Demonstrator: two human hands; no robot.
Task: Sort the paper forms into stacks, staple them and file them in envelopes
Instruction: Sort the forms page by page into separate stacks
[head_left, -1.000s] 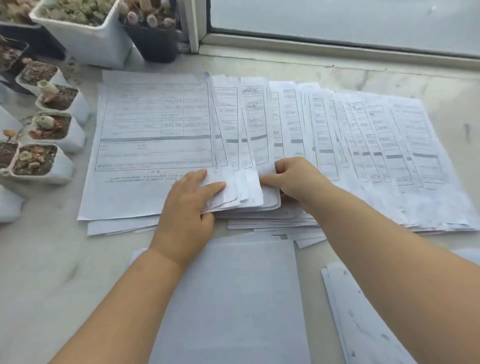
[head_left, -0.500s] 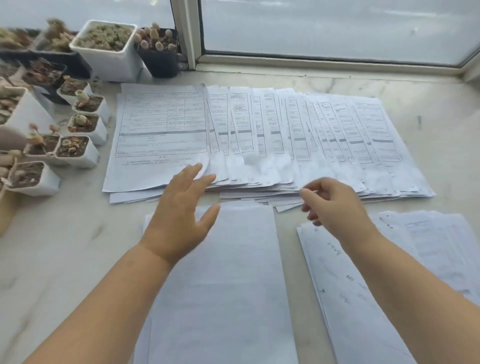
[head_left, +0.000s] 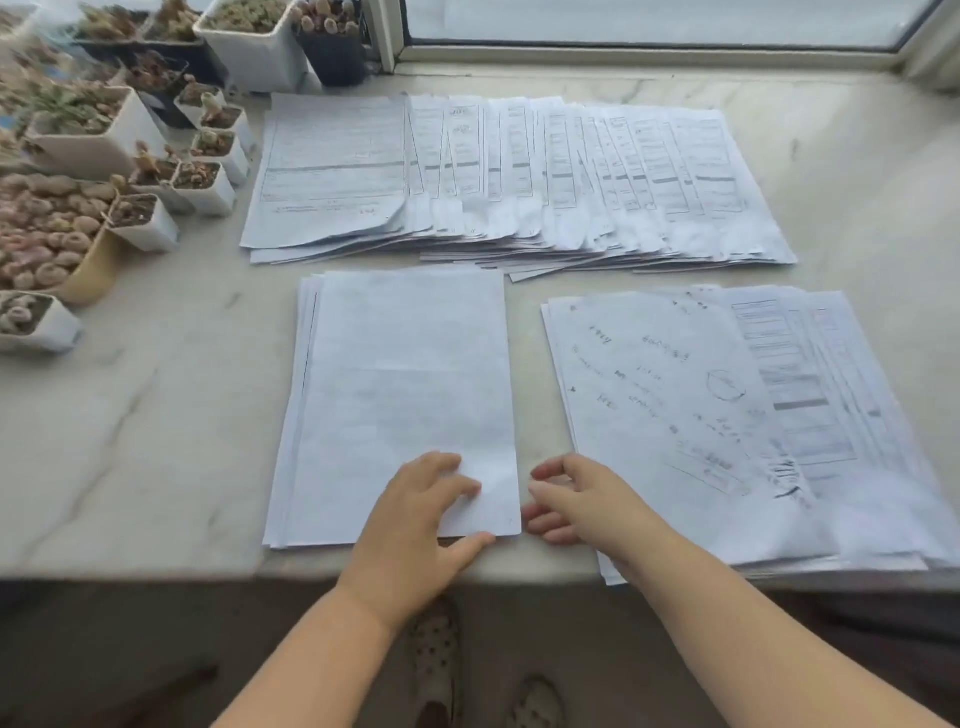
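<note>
A wide fan of printed forms (head_left: 519, 176) lies across the far side of the marble sill. Nearer me sits a neat stack of face-down sheets (head_left: 400, 374). My left hand (head_left: 421, 525) rests on its near right corner, fingers on top and thumb at the front edge. My right hand (head_left: 576, 504) lies just right of that corner with relaxed fingers touching the stack's right edge. A third, looser pile with handwriting and printed forms (head_left: 727, 415) lies to the right.
Small white pots of succulents (head_left: 150, 202) crowd the left end of the sill, with larger planters (head_left: 254, 47) at the back. A window frame (head_left: 649, 52) runs behind. The sill's front edge (head_left: 156, 569) is close to my wrists.
Both hands have drawn back from the fanned forms to the near corner of the face-down stack. The camera has tilted down and pulled back, showing the floor.
</note>
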